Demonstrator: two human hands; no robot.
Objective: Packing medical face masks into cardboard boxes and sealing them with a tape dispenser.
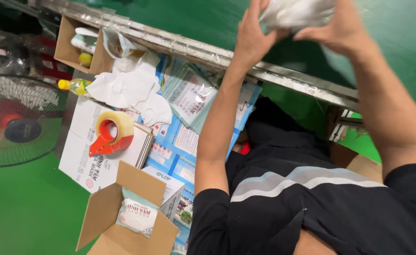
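Note:
Both my hands are raised over the green tabletop [208, 23] at the top of the view. My left hand [251, 35] and my right hand [336, 29] grip a white, soft bundle [295, 12] in clear wrap from either side; it looks like a stack of face masks. The top of the bundle is cut off by the frame edge. My forearms and black striped shirt [302, 198] fill the lower right.
A metal rail [184, 45] edges the table. Below it lie loose white masks [127, 87], printed packets [189, 97], flat white cartons with a red tape dispenser [109, 134], an open cardboard box [123, 217] with a packet inside, another box [75, 45], and a floor fan [16, 123].

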